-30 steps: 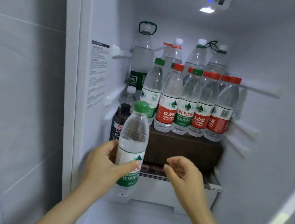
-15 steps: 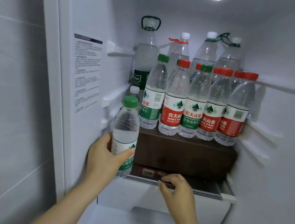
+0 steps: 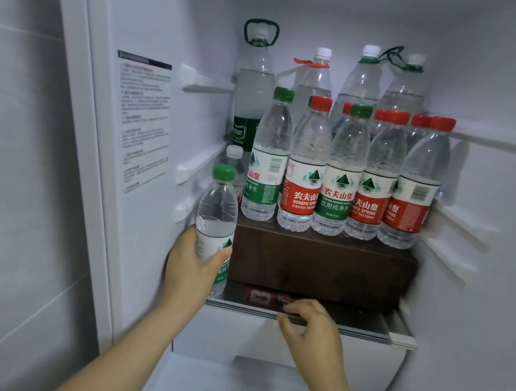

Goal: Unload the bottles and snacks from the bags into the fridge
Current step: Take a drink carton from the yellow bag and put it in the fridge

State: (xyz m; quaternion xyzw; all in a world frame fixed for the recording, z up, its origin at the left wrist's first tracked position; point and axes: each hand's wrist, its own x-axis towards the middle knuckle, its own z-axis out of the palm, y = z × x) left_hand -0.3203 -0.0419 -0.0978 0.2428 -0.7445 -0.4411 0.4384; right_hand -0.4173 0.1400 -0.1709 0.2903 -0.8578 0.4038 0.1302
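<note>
The left hand (image 3: 193, 269) grips a small clear plastic water bottle with a green cap and green-and-white label (image 3: 216, 219) around its lower half, thumb across the label. It holds the bottle upright inside the white fridge (image 3: 494, 228), near the wall on that hand's outer side. Directly right of this hand sits a dark brown rectangular box (image 3: 323, 264); whether the held bottle touches its end cannot be determined. The box rests on a glass shelf (image 3: 363, 329). The right hand (image 3: 310, 332) pinches the shelf's front edge, fingers curled over the top, thumb underneath. Above both hands, on the box, a row of upright clear bottles with red and green caps (image 3: 342, 174) stands packed together, with taller clear bottles (image 3: 362, 77) behind. Below the right hand is a white drawer front (image 3: 368, 366).
</note>
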